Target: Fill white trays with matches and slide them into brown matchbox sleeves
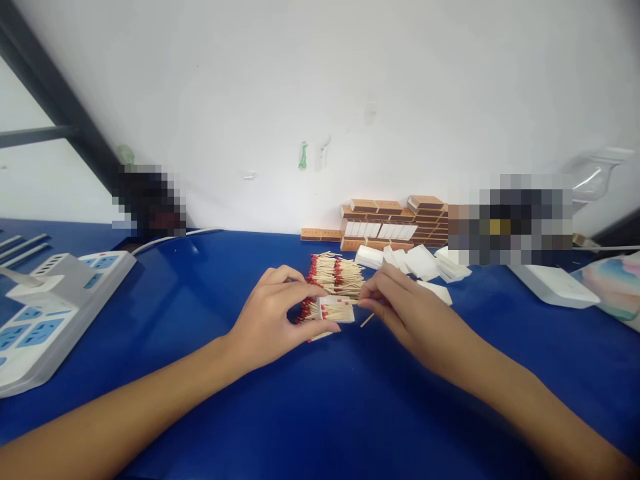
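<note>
My left hand point(280, 313) is closed on a small white matchbox tray point(345, 318), thumb on the near side and fingers on the far side. Several red-headed matches lie inside the tray. At the tray's right end, the fingertips of my right hand point(400, 310) are pinched together around matchsticks, whose ends show to the left and below. Just behind the tray is a pile of loose matches point(327, 272), most with their red heads to the left. More red heads show between my left hand and the tray.
White matchbox trays point(421, 261) lie scattered behind my right hand. Brown matchboxes point(380, 208) are stacked against the wall. A white power strip point(65, 317) with blue sockets stands at left. A white box-like object point(555, 287) lies at right. Two areas are pixelated.
</note>
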### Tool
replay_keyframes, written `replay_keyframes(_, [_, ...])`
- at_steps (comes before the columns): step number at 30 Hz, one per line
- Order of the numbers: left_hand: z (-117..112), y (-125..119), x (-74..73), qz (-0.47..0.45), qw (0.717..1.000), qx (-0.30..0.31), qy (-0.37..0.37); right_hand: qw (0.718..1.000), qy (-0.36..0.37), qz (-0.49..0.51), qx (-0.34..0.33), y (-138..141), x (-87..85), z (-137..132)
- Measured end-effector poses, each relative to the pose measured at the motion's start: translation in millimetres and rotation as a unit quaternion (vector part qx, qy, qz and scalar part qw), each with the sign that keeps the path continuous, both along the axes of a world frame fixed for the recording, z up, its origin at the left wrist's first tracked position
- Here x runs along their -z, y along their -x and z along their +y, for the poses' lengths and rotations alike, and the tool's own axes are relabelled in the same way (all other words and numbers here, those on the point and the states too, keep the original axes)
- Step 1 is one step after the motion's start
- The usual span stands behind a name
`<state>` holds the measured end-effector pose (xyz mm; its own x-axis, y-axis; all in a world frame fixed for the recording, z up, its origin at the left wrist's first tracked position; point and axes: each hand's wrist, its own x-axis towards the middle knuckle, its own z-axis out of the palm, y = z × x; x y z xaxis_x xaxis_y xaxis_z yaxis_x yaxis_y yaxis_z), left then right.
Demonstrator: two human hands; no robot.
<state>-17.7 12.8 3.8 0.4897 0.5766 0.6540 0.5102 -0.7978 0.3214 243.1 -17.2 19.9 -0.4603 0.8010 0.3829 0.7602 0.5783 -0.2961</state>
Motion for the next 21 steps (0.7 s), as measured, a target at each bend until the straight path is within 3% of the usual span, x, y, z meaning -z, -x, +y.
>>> replay_keyframes(8, [-5.1,-3.7,1.7,-0.008,1.000,0.020,0.009,0.998,-0.045,-0.026,-0.028,15.9,4.2,-7.2])
replay_keyframes(15, [-6.1,-5.0,-0.8,-0.032,0.999,0.038,-0.006,0.998,0.011,0.034,-0.058,18.7,4.9,-9.7])
replay_keyframes(21, [-6.7,-4.2,-1.7,-0.051,0.999,0.016,-0.008,0.997,-0.006,0.062,-0.052,12.9,-0.2,-10.1])
